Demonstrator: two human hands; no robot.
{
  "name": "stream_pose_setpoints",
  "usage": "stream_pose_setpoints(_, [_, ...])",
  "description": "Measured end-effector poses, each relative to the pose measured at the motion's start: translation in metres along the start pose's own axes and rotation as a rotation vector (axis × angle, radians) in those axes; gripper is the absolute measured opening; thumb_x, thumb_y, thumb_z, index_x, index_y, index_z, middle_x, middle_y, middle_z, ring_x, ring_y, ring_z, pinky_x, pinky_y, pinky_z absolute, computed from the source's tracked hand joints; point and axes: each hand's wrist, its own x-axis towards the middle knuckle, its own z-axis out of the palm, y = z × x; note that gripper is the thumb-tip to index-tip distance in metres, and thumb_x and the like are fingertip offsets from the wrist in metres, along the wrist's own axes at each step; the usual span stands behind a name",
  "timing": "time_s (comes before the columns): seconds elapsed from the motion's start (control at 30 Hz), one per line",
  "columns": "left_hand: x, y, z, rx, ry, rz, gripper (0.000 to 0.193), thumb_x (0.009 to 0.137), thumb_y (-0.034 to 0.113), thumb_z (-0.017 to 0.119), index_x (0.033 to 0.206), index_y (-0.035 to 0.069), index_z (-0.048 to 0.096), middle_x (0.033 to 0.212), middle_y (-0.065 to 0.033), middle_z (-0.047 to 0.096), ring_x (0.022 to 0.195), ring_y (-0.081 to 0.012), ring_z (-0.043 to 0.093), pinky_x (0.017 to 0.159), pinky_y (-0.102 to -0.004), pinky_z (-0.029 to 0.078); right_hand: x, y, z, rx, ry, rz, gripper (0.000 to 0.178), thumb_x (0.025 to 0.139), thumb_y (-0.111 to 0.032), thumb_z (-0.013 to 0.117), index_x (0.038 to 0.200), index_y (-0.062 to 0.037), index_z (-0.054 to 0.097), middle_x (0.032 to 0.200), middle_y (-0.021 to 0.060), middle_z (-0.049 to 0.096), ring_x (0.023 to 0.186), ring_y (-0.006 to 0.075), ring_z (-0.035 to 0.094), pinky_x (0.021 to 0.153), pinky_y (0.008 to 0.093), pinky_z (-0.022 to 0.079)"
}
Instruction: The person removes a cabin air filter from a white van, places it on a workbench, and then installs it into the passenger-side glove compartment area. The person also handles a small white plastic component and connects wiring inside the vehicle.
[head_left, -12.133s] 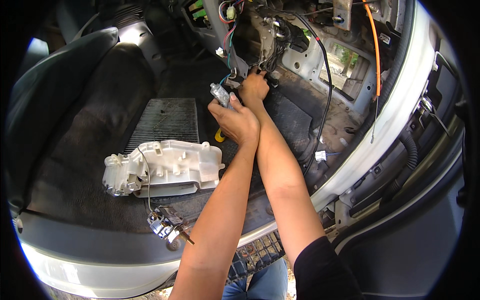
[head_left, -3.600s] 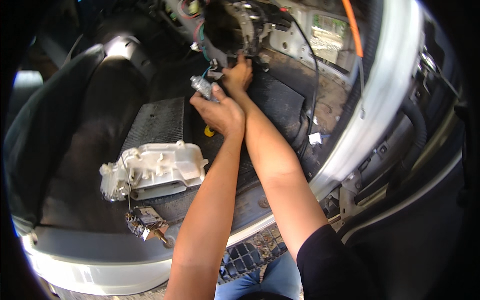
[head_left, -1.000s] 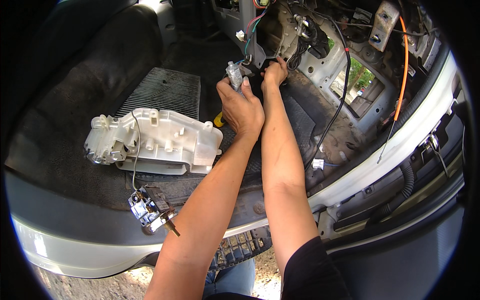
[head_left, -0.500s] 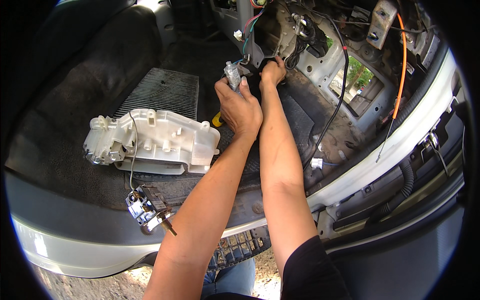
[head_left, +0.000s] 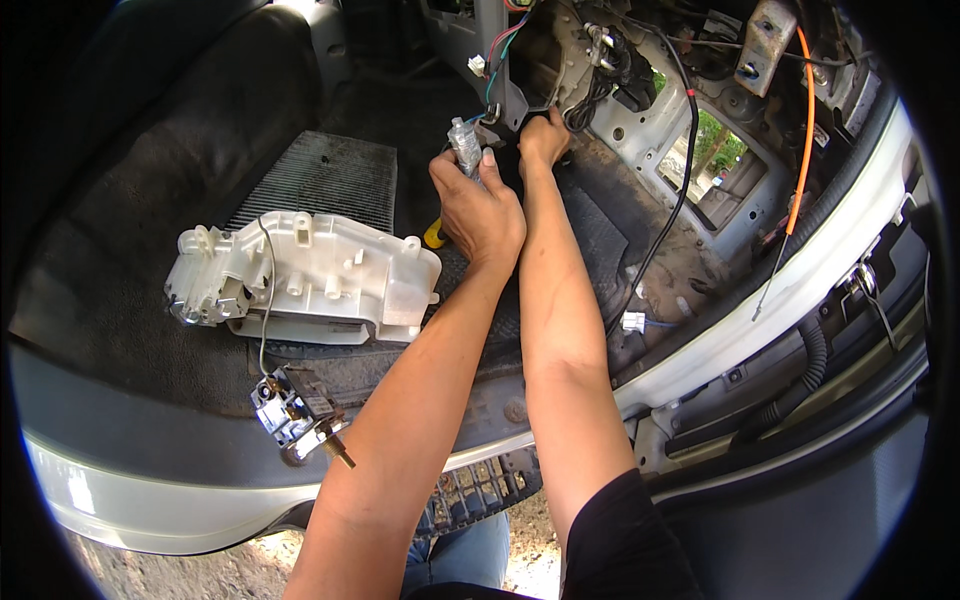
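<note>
My left hand [head_left: 480, 220] is closed around a silvery, foil-wrapped tube [head_left: 465, 145], whose narrow end sticks up past my thumb. Right beside it, my right hand [head_left: 543, 142] reaches further in, below a grey metal bracket [head_left: 513, 105]. Its fingers are curled, with one pointing upward, and what they grip is hidden behind the hand. Thin wires with a small white connector [head_left: 477, 66] hang just above the tube. Partly covered by my left hand, a yellow object [head_left: 435, 234] lies on the black floor mat.
On the vehicle floor at left lie a white plastic housing [head_left: 335, 275] and a dusty pleated filter [head_left: 325, 180]. A metal valve-like part [head_left: 298, 410] with a thin tube rests on the sill. An orange cable [head_left: 803, 140] and a black cable [head_left: 690, 150] hang at right.
My right hand has turned slightly at the bracket, and its raised finger reaches a little higher. My left hand keeps its hold on the foil-wrapped tube, almost unmoved.
</note>
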Motion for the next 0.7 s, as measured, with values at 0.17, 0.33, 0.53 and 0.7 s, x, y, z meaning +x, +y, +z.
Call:
stream_pose_setpoints(0.17, [0.0,0.0009,-0.0005,-0.005,-0.002,-0.006,0.037,0.098,0.025,0.06,0.121,0.0,0.044,0.114,-0.0241,0.059,0.095,-0.0452,0.064,0.081,-0.0534,0.046,0.003,0.0046,0.0024,-0.106,-0.01,-0.04,0.054,0.085,-0.015,0.054,0.138,-0.0089,0.062,0.126,0.0341,0.056,0.119,0.046,0.056,0.105,0.0475,0.043])
stream_pose_setpoints(0.33, [-0.0004,0.0016,-0.0013,-0.012,-0.01,-0.01,0.038,0.098,0.026,0.06,0.121,0.0,0.044,0.114,-0.0235,0.059,0.096,-0.0449,0.063,0.081,-0.0531,0.046,0.0041,0.0068,0.002,-0.184,-0.029,-0.09,0.054,0.086,-0.017,0.053,0.139,-0.0094,0.062,0.125,0.034,0.053,0.118,0.0466,0.056,0.104,0.0474,0.044])
stream_pose_setpoints(0.53, [-0.0001,0.0019,-0.0011,-0.006,-0.012,-0.017,0.037,0.098,0.025,0.06,0.12,0.0,0.044,0.115,-0.0232,0.058,0.097,-0.0448,0.063,0.081,-0.0529,0.046,0.0062,0.0091,0.0041,-0.19,-0.025,-0.084,0.056,0.086,-0.017,0.054,0.141,-0.0092,0.06,0.122,0.032,0.054,0.11,0.0442,0.058,0.095,0.0468,0.046])
stream_pose_setpoints(0.7, [-0.0008,0.0032,-0.0009,-0.055,0.007,-0.041,0.037,0.097,0.026,0.063,0.118,0.0,0.047,0.109,-0.024,0.061,0.098,-0.0436,0.062,0.084,-0.0516,0.045,-0.001,0.005,0.0028,-0.311,0.058,-0.222,0.057,0.083,-0.017,0.058,0.139,-0.0054,0.061,0.109,0.0312,0.064,0.086,0.0379,0.066,0.069,0.044,0.055])
